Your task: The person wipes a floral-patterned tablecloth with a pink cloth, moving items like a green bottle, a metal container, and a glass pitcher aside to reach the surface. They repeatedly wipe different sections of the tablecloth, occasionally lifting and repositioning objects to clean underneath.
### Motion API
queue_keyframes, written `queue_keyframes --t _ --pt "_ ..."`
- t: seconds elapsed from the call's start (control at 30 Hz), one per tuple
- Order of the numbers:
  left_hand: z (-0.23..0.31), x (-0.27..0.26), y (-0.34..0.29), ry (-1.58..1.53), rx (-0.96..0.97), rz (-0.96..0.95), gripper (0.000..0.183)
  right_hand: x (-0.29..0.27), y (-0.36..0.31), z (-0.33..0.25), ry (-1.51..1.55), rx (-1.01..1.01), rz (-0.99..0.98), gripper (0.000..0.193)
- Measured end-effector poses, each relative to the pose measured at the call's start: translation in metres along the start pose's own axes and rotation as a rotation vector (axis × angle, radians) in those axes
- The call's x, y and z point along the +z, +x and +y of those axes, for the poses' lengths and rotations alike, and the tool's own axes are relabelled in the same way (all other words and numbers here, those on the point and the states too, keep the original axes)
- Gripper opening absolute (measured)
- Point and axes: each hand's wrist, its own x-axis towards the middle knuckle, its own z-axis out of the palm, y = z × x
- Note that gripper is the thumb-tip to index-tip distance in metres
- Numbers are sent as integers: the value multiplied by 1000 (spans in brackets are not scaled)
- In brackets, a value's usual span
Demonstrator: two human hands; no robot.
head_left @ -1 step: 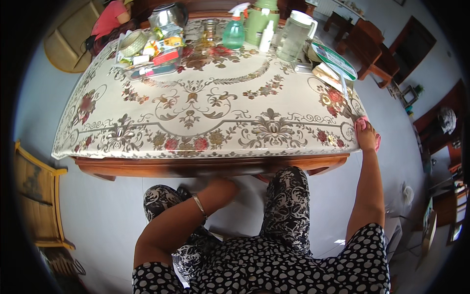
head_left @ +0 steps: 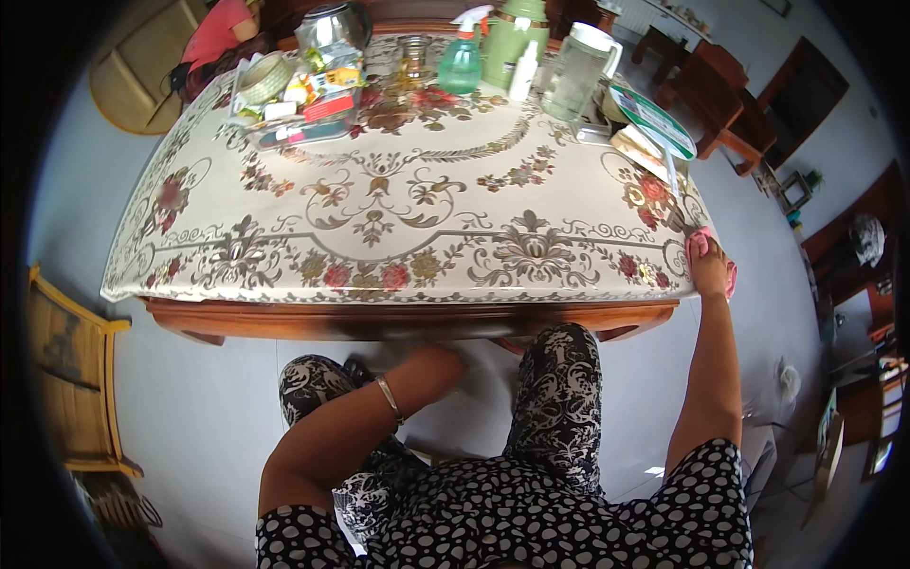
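My right hand [head_left: 709, 270] presses a crumpled pink cloth [head_left: 700, 235] against the near right corner of the table; its fingers are wrapped round the cloth. A cream tablecloth [head_left: 436, 204] with a floral and scroll pattern covers the tabletop. My left hand [head_left: 434, 368], below a bracelet on the wrist, hangs above my lap, just in front of the table's wooden edge [head_left: 417, 322]. Its fingers are smeared away, so what they do cannot be made out.
At the far left of the table stand a plastic tray of small packets [head_left: 318, 133] and a kettle [head_left: 334, 28]. Further right are a green spray bottle [head_left: 461, 71], a green thermos [head_left: 512, 47], a clear jug [head_left: 575, 76] and a green-and-white fan [head_left: 652, 121]. Someone in pink [head_left: 223, 36] is at the far left.
The view has shifted very slightly. Both hands and the cloth stay in nearly the same places.
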Motion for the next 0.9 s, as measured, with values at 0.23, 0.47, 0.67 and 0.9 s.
queue_keyframes --t 0.23,0.47,0.67,0.9 --pt "13 -11 -17 -108 148 193 10 -15 -24 -65 94 -186 36 63" --pt "8 -5 -16 -18 200 351 11 -33 -63 -242 508 -675 117 51" --pt "6 3 -12 14 105 320 12 -72 -146 -401 571 -1154 174 49" --pt "-15 15 13 -928 176 613 44 -127 -264 -529 734 -1347 -18 56"
